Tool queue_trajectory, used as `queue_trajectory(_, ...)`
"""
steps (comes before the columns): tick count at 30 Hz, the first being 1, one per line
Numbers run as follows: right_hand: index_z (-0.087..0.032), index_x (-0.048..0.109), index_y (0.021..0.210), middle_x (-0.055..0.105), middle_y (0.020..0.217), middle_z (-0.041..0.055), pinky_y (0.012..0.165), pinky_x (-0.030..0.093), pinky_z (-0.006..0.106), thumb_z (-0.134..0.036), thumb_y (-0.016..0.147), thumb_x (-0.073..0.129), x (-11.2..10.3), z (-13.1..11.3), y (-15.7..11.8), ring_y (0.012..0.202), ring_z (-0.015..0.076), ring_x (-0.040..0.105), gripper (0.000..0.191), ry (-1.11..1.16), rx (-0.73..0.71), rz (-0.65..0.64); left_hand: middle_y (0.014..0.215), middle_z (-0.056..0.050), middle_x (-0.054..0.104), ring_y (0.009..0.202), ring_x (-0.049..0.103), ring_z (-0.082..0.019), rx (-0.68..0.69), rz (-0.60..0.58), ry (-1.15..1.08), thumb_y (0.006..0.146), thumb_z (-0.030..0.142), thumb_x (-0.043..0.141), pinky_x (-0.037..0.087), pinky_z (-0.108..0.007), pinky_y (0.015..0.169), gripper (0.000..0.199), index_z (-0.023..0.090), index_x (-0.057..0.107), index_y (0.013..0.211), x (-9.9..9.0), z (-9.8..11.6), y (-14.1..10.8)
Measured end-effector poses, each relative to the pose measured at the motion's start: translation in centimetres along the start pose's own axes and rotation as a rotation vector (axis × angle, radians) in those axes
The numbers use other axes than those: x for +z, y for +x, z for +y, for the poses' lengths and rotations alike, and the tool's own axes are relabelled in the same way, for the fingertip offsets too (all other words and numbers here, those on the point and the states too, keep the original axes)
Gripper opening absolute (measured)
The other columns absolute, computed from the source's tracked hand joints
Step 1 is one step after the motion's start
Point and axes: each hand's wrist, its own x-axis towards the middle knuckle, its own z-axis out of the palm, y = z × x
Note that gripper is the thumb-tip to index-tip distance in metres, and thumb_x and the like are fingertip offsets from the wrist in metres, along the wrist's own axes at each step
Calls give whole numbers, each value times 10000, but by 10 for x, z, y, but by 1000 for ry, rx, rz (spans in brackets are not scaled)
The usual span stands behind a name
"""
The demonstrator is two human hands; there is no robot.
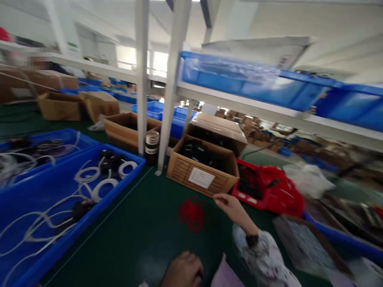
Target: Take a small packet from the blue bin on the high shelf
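Note:
My right hand (pixel 230 207) reaches over the green table just right of a pile of thin red bands (pixel 191 214). Its thumb and fingertips are pinched together near the front of a cardboard box (pixel 203 175) of black parts; anything between them is too small to make out. Low in the picture, my left hand (pixel 184 269) is curled with its back up over the table, and what it may hold is hidden. A piece of pinkish cloth or paper (pixel 226 275) lies between the two hands.
Blue trays (pixel 101 215) with white coiled cables stand at the left. A brown jar (pixel 152 145) sits between white posts (pixel 172 91). At the right are a red bin (pixel 269 187), a plastic bag (pixel 308 179) and a box of clear pieces (pixel 308 243). A shelf holds blue bins (pixel 245 83).

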Motion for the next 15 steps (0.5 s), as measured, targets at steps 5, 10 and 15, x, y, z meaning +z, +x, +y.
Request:
queue_trajectory(5,-148,645,786,669,819,77,740,454,280,-254,787,504,-40,78,-16,842,212,623,176,-250,486,297,1210,-70,524,1142,466,-250,-42,155,99,749,205,603,427,-397,982,459,240,509,1197,-9,1,12)
queue_trajectory(10,-118,623,879,642,967,157,771,452,303,-317,734,661,-34,120,-19,952,257,605,249,-385,697,377,1436,-104,279,1346,181,-335,-9,481,430,811,242,528,310,-563,1053,517,217,423,1317,-28,-4,50)
queue_trajectory(15,-67,566,1032,598,1066,192,786,470,362,-370,785,630,-35,138,-14,944,252,600,396,-427,809,449,1372,-105,386,1233,349,-330,33,424,628,844,181,498,409,-510,946,457,222,447,1296,-38,-23,91)
